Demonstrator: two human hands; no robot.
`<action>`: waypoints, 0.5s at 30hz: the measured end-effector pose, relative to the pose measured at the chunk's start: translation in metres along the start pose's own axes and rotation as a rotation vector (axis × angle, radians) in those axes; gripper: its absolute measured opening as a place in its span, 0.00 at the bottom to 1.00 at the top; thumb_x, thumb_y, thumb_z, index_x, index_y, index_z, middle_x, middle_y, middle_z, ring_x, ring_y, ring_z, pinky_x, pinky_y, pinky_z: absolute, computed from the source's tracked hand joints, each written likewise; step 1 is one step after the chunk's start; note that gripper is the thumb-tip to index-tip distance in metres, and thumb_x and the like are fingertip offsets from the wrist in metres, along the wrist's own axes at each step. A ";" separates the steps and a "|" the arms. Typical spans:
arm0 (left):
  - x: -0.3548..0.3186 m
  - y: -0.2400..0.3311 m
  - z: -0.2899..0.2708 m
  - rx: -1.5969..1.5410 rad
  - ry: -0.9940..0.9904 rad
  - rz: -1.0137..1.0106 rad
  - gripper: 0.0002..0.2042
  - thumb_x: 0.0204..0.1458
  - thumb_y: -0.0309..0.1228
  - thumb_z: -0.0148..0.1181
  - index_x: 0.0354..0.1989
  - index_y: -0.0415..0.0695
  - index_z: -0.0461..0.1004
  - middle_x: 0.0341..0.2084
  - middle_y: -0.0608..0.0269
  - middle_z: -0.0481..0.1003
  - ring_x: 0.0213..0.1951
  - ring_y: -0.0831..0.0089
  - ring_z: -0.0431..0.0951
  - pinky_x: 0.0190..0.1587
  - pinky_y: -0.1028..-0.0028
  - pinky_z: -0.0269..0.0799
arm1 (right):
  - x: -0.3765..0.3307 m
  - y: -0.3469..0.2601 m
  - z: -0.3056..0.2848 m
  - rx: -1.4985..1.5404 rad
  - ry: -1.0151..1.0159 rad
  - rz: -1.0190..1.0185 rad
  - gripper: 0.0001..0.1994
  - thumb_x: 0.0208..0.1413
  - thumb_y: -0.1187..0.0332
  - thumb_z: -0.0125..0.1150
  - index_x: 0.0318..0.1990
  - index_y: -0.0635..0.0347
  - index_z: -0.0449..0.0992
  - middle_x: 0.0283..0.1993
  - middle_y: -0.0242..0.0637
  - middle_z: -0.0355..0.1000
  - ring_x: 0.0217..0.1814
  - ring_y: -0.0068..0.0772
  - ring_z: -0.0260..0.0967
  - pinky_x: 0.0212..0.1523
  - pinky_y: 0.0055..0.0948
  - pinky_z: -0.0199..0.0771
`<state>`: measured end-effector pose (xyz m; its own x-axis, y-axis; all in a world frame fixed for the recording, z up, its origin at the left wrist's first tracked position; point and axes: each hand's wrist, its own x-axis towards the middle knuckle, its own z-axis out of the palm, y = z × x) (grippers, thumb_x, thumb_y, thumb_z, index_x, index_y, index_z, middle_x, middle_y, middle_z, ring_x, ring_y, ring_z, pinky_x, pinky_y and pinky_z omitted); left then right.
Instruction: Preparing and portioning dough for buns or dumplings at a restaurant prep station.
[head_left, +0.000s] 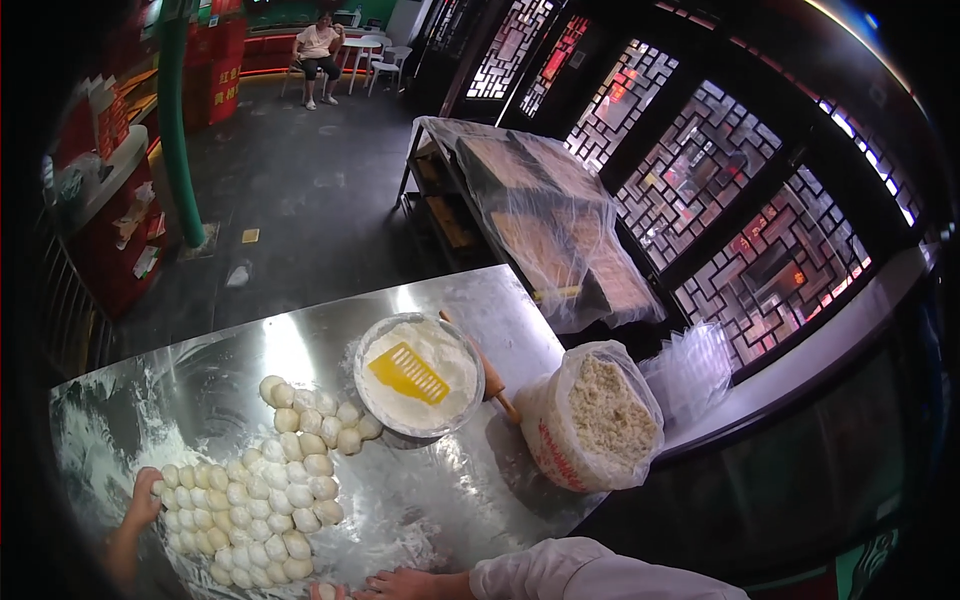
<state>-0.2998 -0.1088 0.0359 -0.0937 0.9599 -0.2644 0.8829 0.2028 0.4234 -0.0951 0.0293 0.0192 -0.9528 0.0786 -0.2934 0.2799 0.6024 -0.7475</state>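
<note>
Pale dough balls (258,490) lie packed in rows on the floured steel table. At the left end of the rows, my left hand (146,497) is closed with its fingers around a dough ball (157,488). My right hand (398,585), below a light sleeve, rests low at the lower edge with its visible fingers apart. Another dough ball (327,592) shows beside its fingertips, partly cut off by the picture edge. Beyond the rows stands a round metal bowl (365,395) of white flour, with a yellow slotted scraper (408,374) lying on the flour.
A wooden rolling pin (490,375) lies between the bowl and a plastic-lined tub (545,440) of crumbly pale filling (608,410). Past the table stands a rack (540,215) under clear plastic. A green pole (176,130) rises at the left. A person (318,55) sits far back.
</note>
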 end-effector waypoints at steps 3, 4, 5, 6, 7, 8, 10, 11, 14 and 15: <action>0.005 -0.008 0.010 0.078 -0.030 0.033 0.26 0.45 0.35 0.65 0.57 0.49 0.72 0.59 0.48 0.66 0.62 0.47 0.61 0.61 0.53 0.61 | 0.012 -0.013 0.005 0.073 0.049 0.028 0.19 0.58 0.64 0.51 0.58 0.54 0.71 0.60 0.46 0.66 0.65 0.48 0.60 0.64 0.43 0.58; 0.019 -0.014 0.020 -0.027 -0.031 0.092 0.27 0.42 0.36 0.67 0.55 0.50 0.73 0.58 0.47 0.65 0.60 0.46 0.63 0.59 0.53 0.63 | 0.018 -0.006 0.010 0.085 0.038 0.013 0.19 0.58 0.64 0.51 0.58 0.54 0.71 0.60 0.46 0.66 0.65 0.48 0.60 0.64 0.43 0.58; 0.029 -0.024 0.030 -0.128 -0.036 0.131 0.29 0.39 0.38 0.69 0.54 0.51 0.73 0.58 0.45 0.63 0.58 0.45 0.64 0.57 0.53 0.64 | 0.027 0.010 0.022 0.069 0.089 0.017 0.23 0.56 0.59 0.56 0.59 0.52 0.69 0.56 0.47 0.68 0.59 0.49 0.65 0.57 0.44 0.65; 0.026 -0.035 0.034 -0.230 -0.041 0.137 0.30 0.35 0.39 0.72 0.52 0.52 0.74 0.58 0.44 0.62 0.56 0.43 0.66 0.56 0.52 0.66 | 0.038 0.021 0.041 0.068 0.120 0.002 0.28 0.53 0.53 0.61 0.60 0.51 0.66 0.52 0.48 0.71 0.54 0.49 0.71 0.49 0.45 0.73; 0.016 -0.045 0.037 -0.329 -0.040 0.134 0.31 0.32 0.41 0.74 0.51 0.53 0.74 0.57 0.42 0.61 0.54 0.42 0.67 0.54 0.52 0.67 | 0.044 0.037 0.056 0.297 0.047 0.119 0.21 0.52 0.62 0.61 0.55 0.49 0.70 0.43 0.45 0.73 0.46 0.51 0.73 0.47 0.42 0.73; 0.033 -0.030 0.014 -0.446 -0.100 0.055 0.22 0.36 0.41 0.72 0.42 0.54 0.76 0.53 0.48 0.63 0.52 0.47 0.70 0.52 0.57 0.70 | 0.037 0.023 0.010 0.373 0.026 0.112 0.20 0.51 0.63 0.61 0.53 0.48 0.71 0.39 0.43 0.75 0.42 0.50 0.74 0.45 0.41 0.72; 0.047 -0.029 -0.012 -0.543 -0.232 0.004 0.22 0.38 0.40 0.71 0.44 0.54 0.76 0.51 0.55 0.63 0.49 0.54 0.73 0.51 0.61 0.71 | 0.039 0.018 -0.033 0.404 -0.144 0.233 0.23 0.49 0.62 0.63 0.55 0.48 0.70 0.45 0.43 0.75 0.45 0.45 0.74 0.45 0.38 0.71; 0.056 -0.033 -0.020 -0.596 -0.267 0.019 0.23 0.39 0.40 0.71 0.46 0.55 0.76 0.51 0.56 0.63 0.49 0.52 0.73 0.51 0.60 0.71 | 0.041 0.027 -0.041 0.436 -0.140 0.209 0.27 0.49 0.61 0.64 0.59 0.46 0.68 0.48 0.41 0.75 0.48 0.41 0.74 0.48 0.36 0.72; 0.081 -0.042 -0.068 -0.574 -0.208 -0.011 0.23 0.40 0.41 0.72 0.47 0.54 0.76 0.50 0.56 0.64 0.49 0.54 0.74 0.50 0.62 0.71 | 0.076 0.027 -0.101 0.452 -0.188 0.137 0.30 0.51 0.60 0.65 0.62 0.51 0.66 0.52 0.41 0.73 0.51 0.39 0.72 0.54 0.32 0.70; 0.090 -0.049 -0.085 -0.563 -0.223 -0.064 0.23 0.41 0.41 0.72 0.48 0.54 0.76 0.50 0.56 0.65 0.49 0.54 0.74 0.51 0.62 0.71 | 0.094 0.023 -0.121 0.316 -0.154 0.098 0.30 0.48 0.62 0.66 0.61 0.51 0.67 0.48 0.43 0.74 0.51 0.41 0.73 0.52 0.34 0.70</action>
<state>-0.3904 -0.0155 0.0651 0.0139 0.8908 -0.4542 0.4936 0.3889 0.7778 -0.1923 0.1471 0.0466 -0.8973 -0.0114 -0.4413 0.4147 0.3210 -0.8515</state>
